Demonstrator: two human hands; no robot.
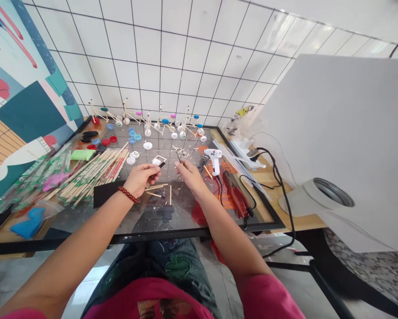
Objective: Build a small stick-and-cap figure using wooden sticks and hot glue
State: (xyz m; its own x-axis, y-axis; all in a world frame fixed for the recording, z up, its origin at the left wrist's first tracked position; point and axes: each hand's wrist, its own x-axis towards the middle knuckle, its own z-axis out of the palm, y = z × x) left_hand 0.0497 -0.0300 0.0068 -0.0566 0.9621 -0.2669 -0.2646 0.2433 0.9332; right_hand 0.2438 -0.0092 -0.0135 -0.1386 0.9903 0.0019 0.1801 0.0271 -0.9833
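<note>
Glue gun [214, 160] taken as our landmark; it sits on the worktop [185, 218], handle towards us, an arrangement we read as keeping it handy for the right side.

Left of the glue gun we find the small stick frame [160, 157], at the fingertips of the left hand [141, 178]. This grip is a pinch, thumb against finger, at the frame's near edge, presumably to leave its far corners open to view. A small black piece [162, 164] shows there too; whether it is joined to the frame we cannot tell.

Closer to the glue gun, on the same side, the right hand [189, 174] pinches a thin tool [178, 155], its length pointing away from us. Held near the end, we judge, for fine control; its exact kind is too small to make out.

Beyond the glue gun and to its left, we note a row of stick models [166, 122] with bottle caps, set back probably to spare the working area. Nearer than the glue gun, leftward: cut sticks [170, 195], within easy reach. Far left of it, bundled sticks [94, 177], likely kept aside as stock. Right of it and nearer us, red-handled pliers [239, 199] lie handles towards our side, convenient for picking up.
</note>
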